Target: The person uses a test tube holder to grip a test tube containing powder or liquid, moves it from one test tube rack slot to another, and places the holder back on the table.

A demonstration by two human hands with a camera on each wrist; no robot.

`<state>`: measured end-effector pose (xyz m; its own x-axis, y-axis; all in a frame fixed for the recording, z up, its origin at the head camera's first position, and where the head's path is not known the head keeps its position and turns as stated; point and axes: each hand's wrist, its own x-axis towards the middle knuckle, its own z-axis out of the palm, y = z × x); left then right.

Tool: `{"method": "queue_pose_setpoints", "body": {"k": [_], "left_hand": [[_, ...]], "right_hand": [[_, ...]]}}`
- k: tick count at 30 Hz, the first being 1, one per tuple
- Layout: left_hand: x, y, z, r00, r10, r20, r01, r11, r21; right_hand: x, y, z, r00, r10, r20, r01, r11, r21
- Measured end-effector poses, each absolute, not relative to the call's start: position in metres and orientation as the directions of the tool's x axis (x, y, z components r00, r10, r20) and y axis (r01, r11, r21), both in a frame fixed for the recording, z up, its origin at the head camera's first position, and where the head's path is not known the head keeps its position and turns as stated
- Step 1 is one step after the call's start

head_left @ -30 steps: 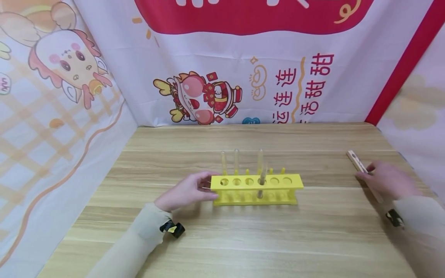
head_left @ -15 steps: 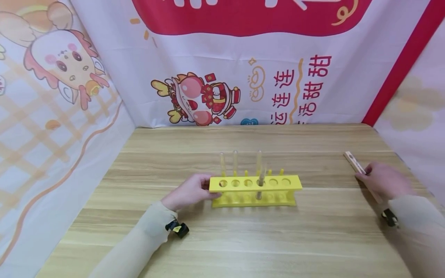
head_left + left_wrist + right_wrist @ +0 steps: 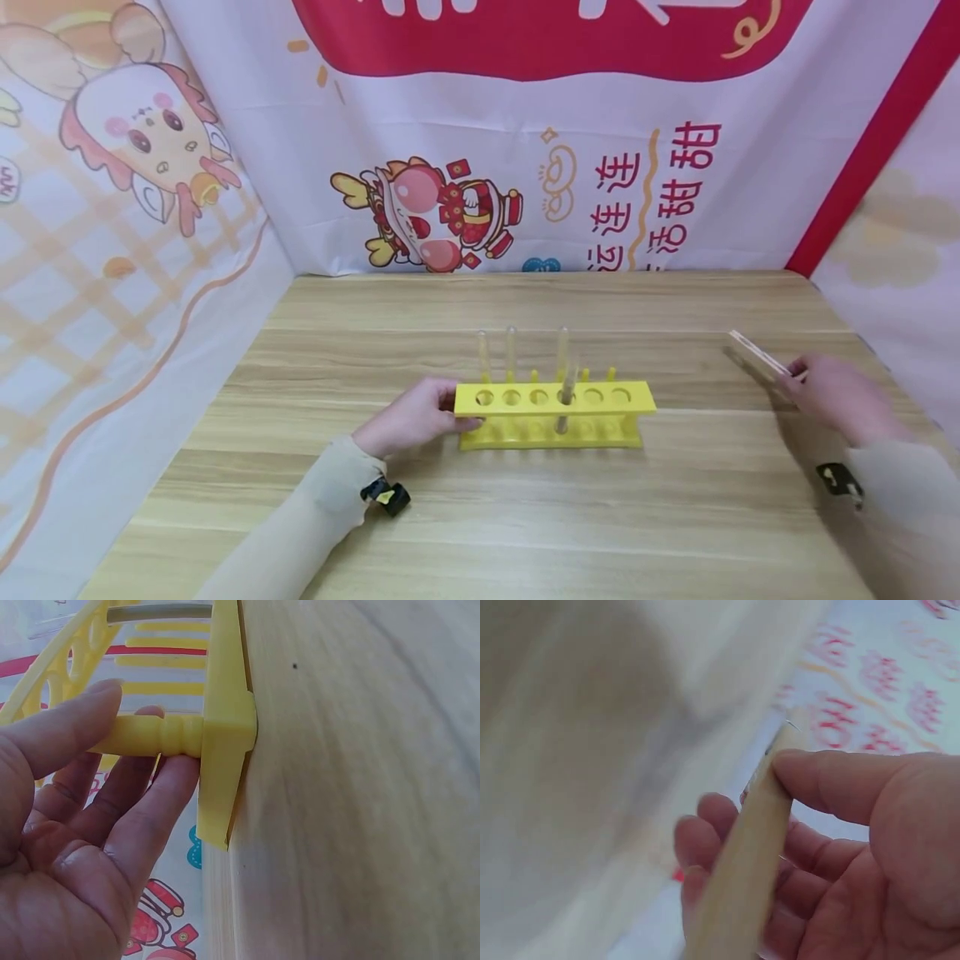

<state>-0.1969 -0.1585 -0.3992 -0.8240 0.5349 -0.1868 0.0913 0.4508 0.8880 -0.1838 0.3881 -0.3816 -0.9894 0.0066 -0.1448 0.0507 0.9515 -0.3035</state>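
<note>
The person's left hand (image 3: pixel 408 417) grips the end post (image 3: pixel 180 735) of a yellow rack (image 3: pixel 552 409) standing on the wooden table (image 3: pixel 525 517), one clear tube (image 3: pixel 569 385) leaning in a hole; well over to the right, the right hand (image 3: pixel 843 400) pinches a pale wooden stick (image 3: pixel 757 352).

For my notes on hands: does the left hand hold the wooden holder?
No, the left hand grips an end post of the yellow rack, and the right hand holds the wooden holder.
</note>
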Motion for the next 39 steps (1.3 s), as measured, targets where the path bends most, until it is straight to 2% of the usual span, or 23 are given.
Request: {"method": "queue_pose_setpoints", "body": {"k": [11,20,27,39], "left_hand": [[-0.199,-0.158,-0.401,-0.816,0.543,-0.198,0.099,0.469,0.878],[-0.197,-0.158,-0.398,-0.819,0.535,-0.207,0.096,0.484,0.87],[-0.196,-0.157,-0.398,-0.823,0.525,-0.215,0.093,0.498,0.862],[-0.196,-0.156,-0.399,-0.827,0.522,-0.21,0.1,0.504,0.858]], "right_hand": [[-0.156,0.325,-0.34,-0.999,0.038,-0.001,0.035,0.918,-0.396],[-0.138,0.287,-0.325,-0.981,-0.043,0.191,-0.115,0.915,-0.386],[-0.126,0.26,-0.32,-0.915,-0.168,0.366,-0.288,0.908,-0.303],[-0.114,0.22,-0.31,-0.771,-0.271,0.576,-0.446,0.876,-0.185]]}}
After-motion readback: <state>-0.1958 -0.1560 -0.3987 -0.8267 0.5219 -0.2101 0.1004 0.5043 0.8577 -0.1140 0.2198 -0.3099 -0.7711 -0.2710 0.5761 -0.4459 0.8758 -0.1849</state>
